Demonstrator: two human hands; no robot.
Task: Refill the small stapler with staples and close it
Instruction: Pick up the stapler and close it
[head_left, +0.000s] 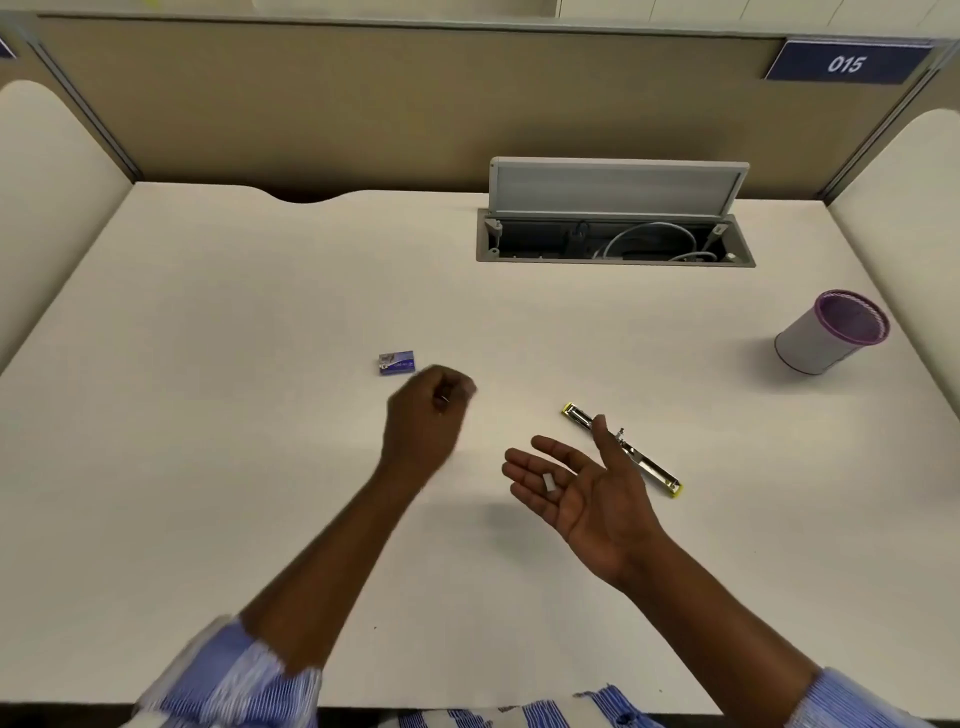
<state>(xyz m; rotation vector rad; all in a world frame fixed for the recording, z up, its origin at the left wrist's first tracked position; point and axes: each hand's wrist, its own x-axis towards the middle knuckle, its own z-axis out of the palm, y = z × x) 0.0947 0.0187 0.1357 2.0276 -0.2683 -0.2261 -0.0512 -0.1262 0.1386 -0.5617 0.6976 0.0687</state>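
Desk (260, 312): white top, walled by beige partitions at the back and on both sides; near edge runs just under my sleeves. Wide bare surface to the left and across the middle.

My right hand (582, 483): palm up, fingers spread and loose, hovering low over the desk right of centre. A short strip of staples (549, 481) lies loose on my fingers, not pinched.

My left hand (426, 415): raised over the desk left of centre, back toward me, fingers curled in with the tips drawn together. A small glint shows at the fingertips; it is blurred, so I cannot tell if anything is pinched there.

Small stapler (623, 449): lying flat on the desk, opened out full length on a diagonal, yellow ends at upper left and lower right, bare metal channel facing up. Just beyond my right hand; my thumb crosses in front of its middle, and I cannot tell if they touch.

Staple box (396, 362): small, blue, flat on the desk just beyond my left hand, apart from it.

Pen cup (831, 332): white with a purple rim, standing at the far right, near the right partition, well apart from the stapler.

Cable hatch (615, 241): grey, set into the desk at the back right, lid propped up, cables coiled inside.

Number plate (847, 63): blue, reads 015, on the top right of the back partition.

Sleeves: blue-and-white stripes, pushed up both forearms at the near edge.
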